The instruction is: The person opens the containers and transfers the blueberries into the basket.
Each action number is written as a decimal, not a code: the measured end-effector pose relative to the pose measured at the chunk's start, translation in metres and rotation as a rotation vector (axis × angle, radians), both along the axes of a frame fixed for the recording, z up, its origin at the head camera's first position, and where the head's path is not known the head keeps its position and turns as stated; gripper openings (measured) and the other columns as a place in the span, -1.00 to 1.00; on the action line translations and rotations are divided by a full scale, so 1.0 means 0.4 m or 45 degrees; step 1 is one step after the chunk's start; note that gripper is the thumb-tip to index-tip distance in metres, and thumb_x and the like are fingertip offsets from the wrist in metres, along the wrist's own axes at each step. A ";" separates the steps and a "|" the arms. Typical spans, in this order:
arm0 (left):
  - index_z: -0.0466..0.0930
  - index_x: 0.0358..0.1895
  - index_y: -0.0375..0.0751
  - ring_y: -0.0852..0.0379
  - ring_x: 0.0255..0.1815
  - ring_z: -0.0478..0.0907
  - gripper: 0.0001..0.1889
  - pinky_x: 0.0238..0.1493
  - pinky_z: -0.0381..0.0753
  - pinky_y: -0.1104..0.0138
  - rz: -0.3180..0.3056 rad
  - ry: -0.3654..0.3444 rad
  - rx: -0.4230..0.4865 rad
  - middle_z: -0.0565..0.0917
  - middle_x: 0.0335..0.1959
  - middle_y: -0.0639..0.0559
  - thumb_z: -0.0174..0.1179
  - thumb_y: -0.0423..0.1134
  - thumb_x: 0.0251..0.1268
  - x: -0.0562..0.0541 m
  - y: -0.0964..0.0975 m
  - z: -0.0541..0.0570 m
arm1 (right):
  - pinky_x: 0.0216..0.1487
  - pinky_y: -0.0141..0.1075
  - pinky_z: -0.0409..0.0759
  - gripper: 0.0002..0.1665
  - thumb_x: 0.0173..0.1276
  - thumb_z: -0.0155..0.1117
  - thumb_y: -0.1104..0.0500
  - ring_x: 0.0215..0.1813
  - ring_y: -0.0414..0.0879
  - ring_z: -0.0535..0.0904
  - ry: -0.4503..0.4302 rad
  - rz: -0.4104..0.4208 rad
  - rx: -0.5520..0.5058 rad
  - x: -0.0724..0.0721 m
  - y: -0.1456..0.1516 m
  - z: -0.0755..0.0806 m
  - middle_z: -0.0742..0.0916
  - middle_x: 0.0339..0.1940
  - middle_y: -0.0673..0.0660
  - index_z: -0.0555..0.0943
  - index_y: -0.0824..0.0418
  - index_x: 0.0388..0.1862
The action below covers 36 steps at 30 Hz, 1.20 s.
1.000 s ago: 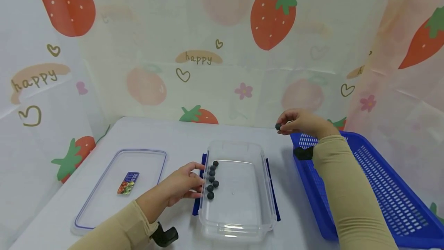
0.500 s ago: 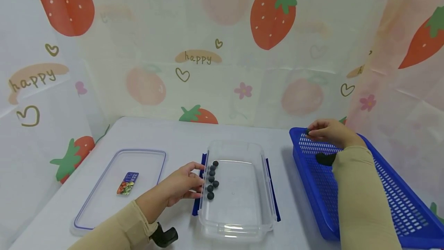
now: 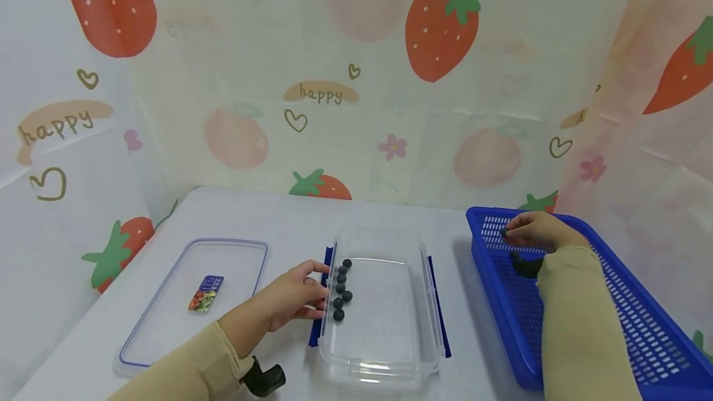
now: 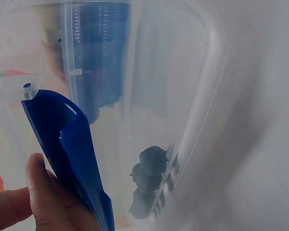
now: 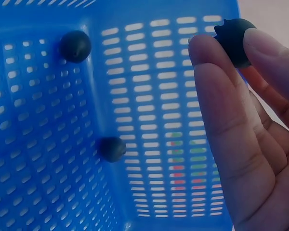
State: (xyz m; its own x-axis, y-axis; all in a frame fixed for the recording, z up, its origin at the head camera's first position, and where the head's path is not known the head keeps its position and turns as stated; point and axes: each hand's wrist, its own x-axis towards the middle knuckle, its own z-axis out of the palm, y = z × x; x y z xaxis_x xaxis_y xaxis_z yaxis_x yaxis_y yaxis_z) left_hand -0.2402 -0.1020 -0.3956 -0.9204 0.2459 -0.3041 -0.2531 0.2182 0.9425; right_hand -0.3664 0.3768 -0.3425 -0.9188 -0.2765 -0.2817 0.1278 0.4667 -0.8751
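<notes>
In the head view my right hand point(image 3: 539, 231) is over the far part of the blue basket point(image 3: 504, 327), pinching a dark blueberry point(image 5: 236, 42) between thumb and fingertips. Two more blueberries lie in the basket in the right wrist view: one upper blueberry point(image 5: 75, 46) and one lower blueberry point(image 5: 112, 148) by the slotted wall. My left hand point(image 3: 298, 294) touches the left side of a clear plastic container point(image 3: 384, 364), its relaxed fingers at the blue latch point(image 4: 79, 149). Inside that container, several blueberries point(image 3: 340, 288) line the left side.
To the left lies a clear lid point(image 3: 167, 302) with a blue seal, bearing a small printed label point(image 3: 205, 293). The container's other blue latch point(image 3: 439, 305) hangs on its right side. A strawberry-printed cloth point(image 3: 367, 79) closes off the back of the table.
My right hand has moved right from beside the basket to over it, then lower, still pinching a blueberry. The left hand and the container's blueberries have stayed in place.
</notes>
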 end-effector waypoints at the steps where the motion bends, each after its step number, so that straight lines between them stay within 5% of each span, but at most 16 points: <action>1: 0.23 0.24 -0.11 0.05 -0.36 0.53 -0.51 -0.32 0.65 0.29 -0.001 0.000 -0.001 0.52 -0.30 -0.15 0.08 -0.38 0.25 0.000 0.000 0.000 | -0.01 -0.26 0.56 -0.83 0.29 0.11 0.36 -0.17 -0.16 0.60 0.002 -0.005 -0.001 0.001 0.002 -0.003 0.59 -0.26 0.10 0.40 0.40 -0.16; 9: 0.23 0.24 -0.10 0.05 -0.36 0.52 -0.52 -0.31 0.65 0.29 -0.003 -0.004 0.002 0.51 -0.31 -0.16 0.07 -0.38 0.25 0.003 0.001 0.006 | 0.08 -0.20 0.51 -0.68 0.38 -0.05 0.36 -0.13 -0.18 0.59 0.020 -0.006 0.001 0.004 0.008 -0.001 0.57 -0.14 0.19 0.27 0.56 0.03; 17: 0.22 0.24 -0.10 0.05 -0.36 0.52 -0.51 -0.31 0.65 0.30 -0.007 -0.008 -0.005 0.51 -0.31 -0.16 0.06 -0.39 0.25 0.005 0.002 0.012 | 0.12 -0.19 0.48 -0.59 0.42 -0.13 0.35 -0.09 -0.20 0.58 0.101 0.012 -0.026 -0.007 -0.034 0.060 0.51 0.01 0.32 0.19 0.61 0.14; 22: 0.22 0.24 -0.10 0.05 -0.36 0.52 -0.51 -0.31 0.65 0.30 -0.011 -0.010 -0.004 0.51 -0.30 -0.16 0.07 -0.38 0.25 0.003 0.000 0.008 | 0.05 -0.26 0.53 -0.66 0.41 -0.13 0.37 -0.09 -0.16 0.60 0.164 0.055 -0.038 -0.015 -0.105 0.116 0.56 -0.05 0.27 0.26 0.55 0.09; 27: 0.22 0.24 -0.10 0.05 -0.36 0.52 -0.51 -0.31 0.65 0.30 -0.009 -0.013 -0.005 0.51 -0.29 -0.16 0.08 -0.38 0.25 0.002 0.001 0.005 | -0.01 -0.25 0.57 -0.65 0.32 0.12 0.28 -0.12 -0.13 0.61 0.252 0.142 0.033 -0.019 -0.204 0.154 0.61 -0.13 0.24 0.38 0.48 0.00; 36: 0.22 0.24 -0.10 0.04 -0.36 0.52 -0.52 -0.31 0.65 0.29 -0.005 -0.012 0.005 0.50 -0.31 -0.16 0.07 -0.38 0.25 0.004 0.001 0.007 | -0.02 -0.17 0.58 -0.69 0.23 0.25 0.21 -0.12 -0.02 0.63 0.291 0.317 0.146 -0.030 -0.378 0.131 0.65 -0.16 0.27 0.52 0.35 -0.09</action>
State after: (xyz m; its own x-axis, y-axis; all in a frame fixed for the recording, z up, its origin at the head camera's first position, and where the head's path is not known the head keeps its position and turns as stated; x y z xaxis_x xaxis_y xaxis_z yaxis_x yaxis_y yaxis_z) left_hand -0.2386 -0.1017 -0.3928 -0.9165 0.2503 -0.3119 -0.2614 0.2155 0.9409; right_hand -0.3783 0.2256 -0.2899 -0.8701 -0.4784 -0.1188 -0.1952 0.5557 -0.8081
